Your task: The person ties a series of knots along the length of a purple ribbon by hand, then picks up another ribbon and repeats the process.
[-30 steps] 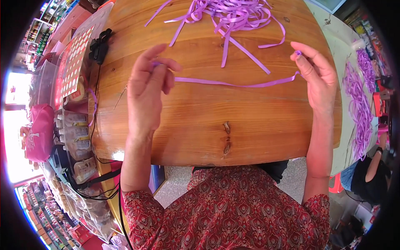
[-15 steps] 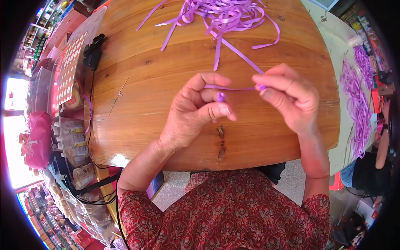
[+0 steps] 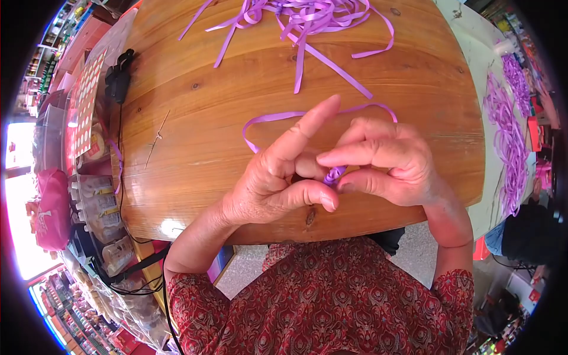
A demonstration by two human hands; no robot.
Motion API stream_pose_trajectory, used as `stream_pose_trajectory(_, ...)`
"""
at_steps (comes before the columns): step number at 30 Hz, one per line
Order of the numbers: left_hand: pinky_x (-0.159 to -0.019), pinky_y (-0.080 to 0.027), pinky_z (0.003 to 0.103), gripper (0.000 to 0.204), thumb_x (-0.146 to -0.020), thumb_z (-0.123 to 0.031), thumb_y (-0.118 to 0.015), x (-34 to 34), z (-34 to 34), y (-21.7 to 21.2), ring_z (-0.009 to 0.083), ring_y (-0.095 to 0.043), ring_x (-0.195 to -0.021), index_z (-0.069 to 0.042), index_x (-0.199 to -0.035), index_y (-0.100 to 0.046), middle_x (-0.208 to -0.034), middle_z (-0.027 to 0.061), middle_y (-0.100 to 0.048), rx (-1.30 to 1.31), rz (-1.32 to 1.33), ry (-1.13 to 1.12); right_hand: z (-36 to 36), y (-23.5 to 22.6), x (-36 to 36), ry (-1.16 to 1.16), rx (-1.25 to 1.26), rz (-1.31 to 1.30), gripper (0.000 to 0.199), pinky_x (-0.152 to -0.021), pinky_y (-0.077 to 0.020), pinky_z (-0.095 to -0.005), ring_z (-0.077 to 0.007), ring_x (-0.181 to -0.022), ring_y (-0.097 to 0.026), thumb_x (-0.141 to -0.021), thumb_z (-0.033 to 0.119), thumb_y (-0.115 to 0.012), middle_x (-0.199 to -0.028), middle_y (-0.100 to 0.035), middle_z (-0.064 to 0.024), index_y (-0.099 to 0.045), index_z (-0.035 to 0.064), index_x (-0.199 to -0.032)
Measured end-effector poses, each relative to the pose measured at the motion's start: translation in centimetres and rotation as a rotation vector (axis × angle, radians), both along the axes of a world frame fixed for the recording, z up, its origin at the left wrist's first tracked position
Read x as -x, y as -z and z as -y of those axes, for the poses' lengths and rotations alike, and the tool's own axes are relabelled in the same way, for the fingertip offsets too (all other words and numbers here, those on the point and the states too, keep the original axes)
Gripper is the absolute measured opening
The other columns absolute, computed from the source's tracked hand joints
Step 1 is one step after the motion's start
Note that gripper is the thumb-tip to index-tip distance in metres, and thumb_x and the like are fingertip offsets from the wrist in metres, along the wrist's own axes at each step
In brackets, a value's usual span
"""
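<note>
Between my two hands, over the near part of the wooden table, is a small rolled bud of purple ribbon (image 3: 334,175). My left hand (image 3: 266,177) pinches it between the thumb and a bent finger, its index finger raised and pointing away. From the other side my right hand (image 3: 393,165) closes on the same bud with thumb and index finger. A loose ribbon strand (image 3: 278,116) arches behind both hands; part of it is hidden by my fingers.
A tangle of purple ribbons (image 3: 313,18) lies at the table's far edge, with loose ends trailing nearer. More purple ribbons (image 3: 507,148) hang over the pale surface at right. A thin twig-like strand (image 3: 158,137), a black object with a cable (image 3: 120,77) and clear plastic containers (image 3: 100,201) are at left.
My right hand has moved left and down to meet my left hand at the bud. The ribbon strand, straight between the hands before, now bows out loosely behind them.
</note>
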State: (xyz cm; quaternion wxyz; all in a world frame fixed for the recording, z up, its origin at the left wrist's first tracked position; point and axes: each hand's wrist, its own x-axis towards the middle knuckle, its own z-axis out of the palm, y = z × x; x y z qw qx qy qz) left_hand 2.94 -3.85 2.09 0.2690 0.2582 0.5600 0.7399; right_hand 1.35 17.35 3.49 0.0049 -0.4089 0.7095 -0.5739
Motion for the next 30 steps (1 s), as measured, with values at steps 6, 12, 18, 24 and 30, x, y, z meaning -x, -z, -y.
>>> stream_pose_trajectory(6, -0.077, -0.045, 0.021, 0.087, -0.082, -0.007, -0.069, 0.1, -0.3, 0.4, 0.0074, -0.059, -0.081, -0.004, -0.148, -0.013, -0.078, 0.0016, -0.065, -0.074, 0.135, -0.036, -0.2, 0.1, -0.2, 0.05, -0.031, -0.02, 0.023, -0.056, -0.0457, -0.0261, -0.0152, -0.066, -0.057, -0.07, 0.004, -0.077, -0.081, -0.062, -0.0055, -0.069, 0.0034, -0.092)
stream_pose_trajectory(12, -0.08, -0.047, 0.022, 0.04, -0.084, -0.001, -0.067, -0.1, -0.6, 1.6, 0.0102, -0.059, -0.092, -0.001, -0.121, -0.053, -0.099, 0.0046, -0.061, -0.152, 0.077, -0.174, -0.1, 0.0, -0.4, 0.168, -0.066, -0.107, 0.023, -0.055, -0.0433, -0.0257, -0.0151, -0.065, -0.055, -0.071, 0.001, -0.076, -0.079, -0.061, -0.0064, -0.067, 0.0019, -0.092)
stream_pose_trajectory(18, -0.075, -0.045, 0.023, 0.014, -0.085, 0.003, -0.064, 0.0, -0.4, 2.1, 0.0105, -0.056, -0.088, 0.0, -0.098, -0.063, -0.094, 0.0047, -0.059, -0.014, -0.166, -0.286, 0.1, 0.4, -0.2, 0.173, -0.053, -0.125, 0.027, -0.055, -0.0419, -0.0271, -0.017, -0.066, -0.055, -0.071, 0.003, -0.076, -0.081, -0.062, -0.0072, -0.068, 0.0012, -0.096)
stream_pose_trajectory(24, -0.075, -0.044, 0.026, 0.011, -0.086, 0.0, -0.063, 0.0, 0.1, 1.3, 0.0122, -0.055, -0.084, 0.0, -0.097, -0.064, -0.089, 0.005, -0.059, 0.123, -0.251, -0.292, -0.2, 0.4, 0.1, 0.202, -0.015, -0.026, 0.033, -0.056, -0.0408, -0.0264, -0.0154, -0.069, -0.054, -0.071, 0.006, -0.077, -0.083, -0.062, -0.0081, -0.067, -0.0016, -0.102)
stream_pose_trajectory(30, -0.073, -0.043, 0.027, 0.011, -0.088, -0.002, -0.063, -0.2, -0.4, 1.9, 0.0135, -0.054, -0.081, 0.0, -0.098, -0.065, -0.085, 0.0052, -0.06, 0.052, -0.227, -0.289, -0.1, 0.0, -0.1, 0.141, -0.117, -0.223, 0.034, -0.056, -0.0392, -0.0256, -0.0157, -0.064, -0.052, -0.07, 0.006, -0.077, -0.084, -0.061, -0.0096, -0.066, -0.0017, -0.102)
